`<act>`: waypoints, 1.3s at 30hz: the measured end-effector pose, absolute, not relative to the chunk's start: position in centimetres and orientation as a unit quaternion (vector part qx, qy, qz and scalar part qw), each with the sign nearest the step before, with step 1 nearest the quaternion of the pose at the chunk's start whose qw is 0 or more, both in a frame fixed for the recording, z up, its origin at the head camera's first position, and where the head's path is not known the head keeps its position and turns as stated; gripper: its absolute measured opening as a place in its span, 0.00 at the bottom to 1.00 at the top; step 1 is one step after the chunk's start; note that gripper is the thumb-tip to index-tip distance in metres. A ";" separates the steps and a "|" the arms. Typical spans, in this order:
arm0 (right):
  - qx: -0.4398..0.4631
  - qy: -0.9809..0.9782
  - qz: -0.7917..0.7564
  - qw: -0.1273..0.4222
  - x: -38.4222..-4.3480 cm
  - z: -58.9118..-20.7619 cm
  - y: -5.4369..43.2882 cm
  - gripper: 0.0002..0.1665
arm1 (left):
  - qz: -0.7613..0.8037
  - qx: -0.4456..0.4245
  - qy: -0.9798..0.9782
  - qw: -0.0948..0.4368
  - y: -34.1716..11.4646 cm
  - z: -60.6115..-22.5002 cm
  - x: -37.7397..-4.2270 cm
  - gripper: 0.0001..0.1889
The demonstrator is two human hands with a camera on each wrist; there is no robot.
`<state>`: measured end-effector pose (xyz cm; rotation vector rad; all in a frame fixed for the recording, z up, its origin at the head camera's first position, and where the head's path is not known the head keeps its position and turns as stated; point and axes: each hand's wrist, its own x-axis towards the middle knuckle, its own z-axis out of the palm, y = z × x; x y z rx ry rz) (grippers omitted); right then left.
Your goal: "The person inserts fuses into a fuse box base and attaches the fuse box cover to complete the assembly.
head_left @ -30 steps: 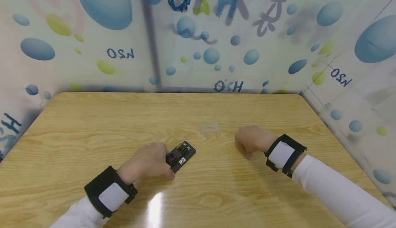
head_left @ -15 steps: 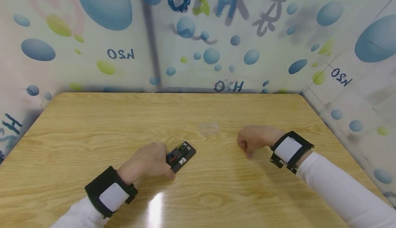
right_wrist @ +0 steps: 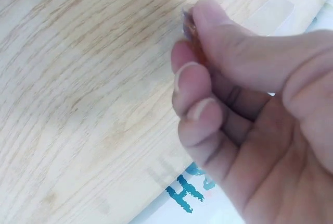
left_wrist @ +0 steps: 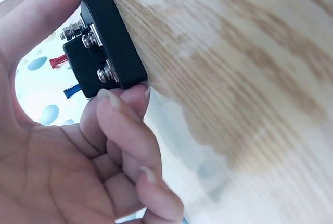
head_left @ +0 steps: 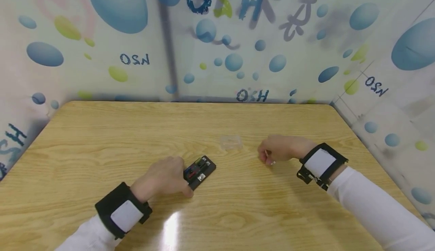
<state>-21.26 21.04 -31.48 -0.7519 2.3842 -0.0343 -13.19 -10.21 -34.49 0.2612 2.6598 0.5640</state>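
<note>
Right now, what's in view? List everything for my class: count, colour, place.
Table: 1, pale brown, foreground
Walls: at least 2, white with blue and green print, behind the table
Block: 1, black, left of centre
Screws: at least 3, silver, on the block
Tabs: 1 red, 1 blue, on the block
Clear piece: 1, colourless, on the table
Small item: 1, mostly hidden, colour unclear, right of centre
Wristbands: 2, black and white, one per wrist
Sleeves: 2, white, on both arms
Left hand: 1, gripping the block
Right hand: 1, pinching the small item
</note>
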 end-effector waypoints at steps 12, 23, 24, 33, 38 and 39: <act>-0.274 0.910 -0.038 0.308 -21.3 -31.2 21.0 0.13 | 0.196 0.091 0.954 0.206 -10.1 -34.4 -13.2 0.21; -0.265 0.906 -0.097 0.316 -21.0 -31.2 20.9 0.13 | 0.194 0.091 0.955 0.205 -10.1 -34.5 -13.2 0.21; -0.272 0.906 -0.093 0.311 -21.0 -31.2 20.9 0.11 | 0.195 0.091 0.955 0.205 -10.1 -34.5 -13.2 0.21; -0.351 0.909 -0.061 0.217 -21.5 -31.0 21.2 0.08 | 0.203 0.091 0.952 0.210 -10.1 -34.5 -13.3 0.21; -0.364 0.908 -0.073 0.196 -21.7 -30.6 21.0 0.08 | 0.204 0.091 0.952 0.209 -10.2 -34.6 -13.3 0.21; -0.364 0.908 -0.077 0.192 -21.8 -30.5 20.9 0.08 | 0.205 0.091 0.952 0.209 -10.2 -34.6 -13.3 0.21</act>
